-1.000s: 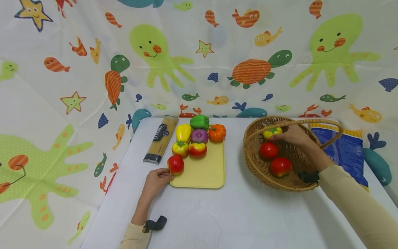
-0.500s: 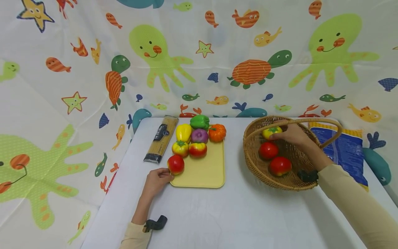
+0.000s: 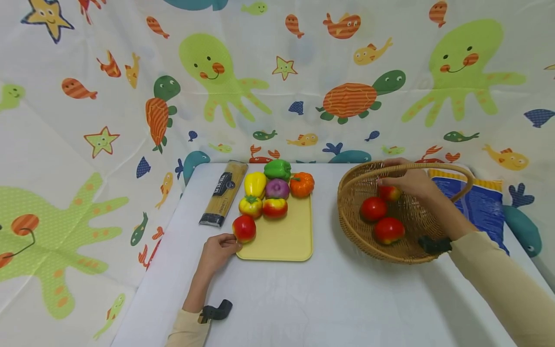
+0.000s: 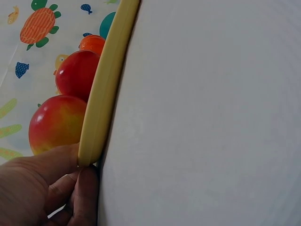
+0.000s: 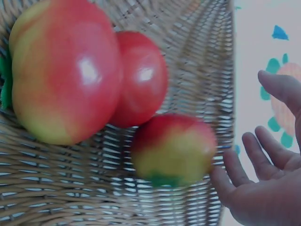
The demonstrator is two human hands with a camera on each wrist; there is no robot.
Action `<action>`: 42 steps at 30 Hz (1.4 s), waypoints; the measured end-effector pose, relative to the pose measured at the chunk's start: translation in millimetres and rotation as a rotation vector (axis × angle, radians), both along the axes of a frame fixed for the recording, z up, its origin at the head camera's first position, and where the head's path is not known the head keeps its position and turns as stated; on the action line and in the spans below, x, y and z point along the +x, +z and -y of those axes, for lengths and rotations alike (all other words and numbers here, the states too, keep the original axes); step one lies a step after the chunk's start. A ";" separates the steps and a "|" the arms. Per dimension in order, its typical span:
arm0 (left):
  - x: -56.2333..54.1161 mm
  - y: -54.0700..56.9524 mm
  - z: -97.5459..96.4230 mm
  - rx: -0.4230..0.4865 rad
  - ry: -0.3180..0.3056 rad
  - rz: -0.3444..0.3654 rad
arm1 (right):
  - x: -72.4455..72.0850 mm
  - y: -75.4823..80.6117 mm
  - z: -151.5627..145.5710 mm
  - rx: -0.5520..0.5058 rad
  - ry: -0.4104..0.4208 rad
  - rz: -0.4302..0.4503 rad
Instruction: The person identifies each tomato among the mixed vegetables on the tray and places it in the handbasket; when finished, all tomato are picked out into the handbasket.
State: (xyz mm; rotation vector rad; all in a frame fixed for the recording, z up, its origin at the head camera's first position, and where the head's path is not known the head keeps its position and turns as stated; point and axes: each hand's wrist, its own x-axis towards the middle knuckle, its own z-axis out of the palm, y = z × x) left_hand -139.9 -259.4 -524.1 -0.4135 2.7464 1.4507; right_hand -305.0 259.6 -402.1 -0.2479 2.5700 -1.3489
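My left hand (image 3: 218, 253) pinches the near left corner of the yellow tray (image 3: 277, 243), its thumb and fingers on either side of the rim in the left wrist view. A red toy fruit (image 3: 244, 228) lies beside it on the tray. My right hand (image 3: 409, 182) hovers at the far side of the wicker basket (image 3: 347, 225), its fingers spread and holding nothing. Just beneath it is a red-and-yellow toy tomato (image 5: 174, 148) with a green top. Two more red toy tomatoes, one nearer (image 3: 389, 230) and one in the middle (image 3: 373, 209), lie in the basket.
On the tray sit toy vegetables, including a green pepper (image 3: 277, 170), a yellow pepper (image 3: 255, 185), a purple onion-like one (image 3: 277, 189) and an orange pumpkin (image 3: 301, 184). A spaghetti packet (image 3: 223, 193) lies left; a blue bag (image 3: 472, 200) behind the basket. The basket handle (image 3: 461, 174) arches over.
My right hand has let go of the toy tomato, which now lies in the basket with its red side showing, and has drawn slightly up and back. The left hand stays put.
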 end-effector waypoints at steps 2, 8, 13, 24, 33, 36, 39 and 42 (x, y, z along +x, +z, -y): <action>0.1 0.4 0.1 0.004 0.000 0.000 | 3.2 4.2 0.8 -0.019 -0.009 -0.016; 0.9 1.0 0.4 0.015 0.004 -0.009 | 22.9 20.7 4.0 -0.041 0.005 -0.055; 1.8 1.2 0.3 0.022 0.009 -0.001 | 51.6 31.6 4.9 -0.049 0.037 -0.083; 2.9 -0.7 3.7 0.012 0.010 -0.004 | 119.9 39.7 25.3 -0.201 0.111 -0.200; 2.5 -0.1 6.2 0.005 0.003 -0.009 | 148.6 35.7 76.1 -0.321 0.260 -0.222; 3.1 0.5 5.1 0.006 0.005 -0.006 | 150.1 29.4 101.5 -0.312 0.290 -0.237; 2.0 -0.8 3.4 0.021 0.002 -0.007 | 150.3 21.3 126.5 -0.354 0.310 -0.231; 0.0 -3.6 2.5 0.027 0.001 -0.004 | 146.6 10.5 148.3 -0.398 0.322 -0.217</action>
